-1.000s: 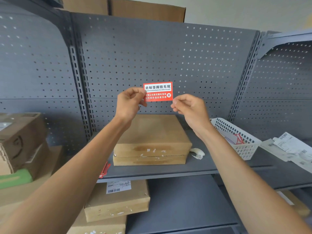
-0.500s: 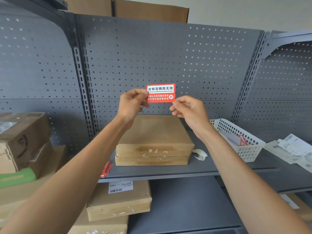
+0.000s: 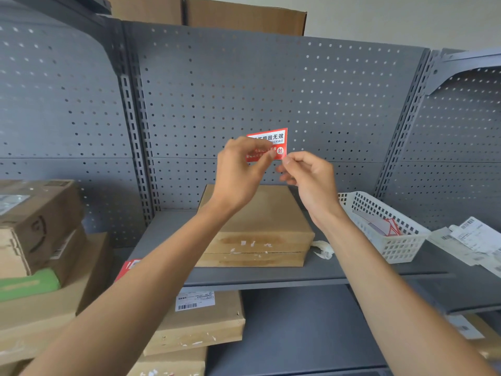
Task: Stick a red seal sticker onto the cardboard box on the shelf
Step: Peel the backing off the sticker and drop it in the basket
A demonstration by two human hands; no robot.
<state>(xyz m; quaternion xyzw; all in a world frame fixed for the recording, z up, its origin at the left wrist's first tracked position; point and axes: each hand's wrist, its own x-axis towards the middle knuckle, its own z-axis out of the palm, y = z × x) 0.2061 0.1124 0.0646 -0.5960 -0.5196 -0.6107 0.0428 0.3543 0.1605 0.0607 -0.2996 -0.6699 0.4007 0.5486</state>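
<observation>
A red seal sticker (image 3: 276, 139) with white and black Chinese print is held up in front of the grey pegboard. My left hand (image 3: 241, 172) covers its left half, thumb and fingers pinched on it. My right hand (image 3: 309, 175) pinches its lower right corner. Below both hands a flat cardboard box (image 3: 257, 232) lies on the grey shelf (image 3: 352, 272), its front face scarred with bits of torn label.
A white plastic basket (image 3: 390, 234) with red stickers stands right of the box, a crumpled white backing scrap (image 3: 322, 249) between them. Shipping labels (image 3: 469, 240) lie far right. Stacked cartons (image 3: 38, 234) stand at left, more boxes (image 3: 200, 321) on the lower shelf.
My left hand has slid right across the sticker's face, now covering its left half. My right hand shifted to the lower right corner. The hands are closer together.
</observation>
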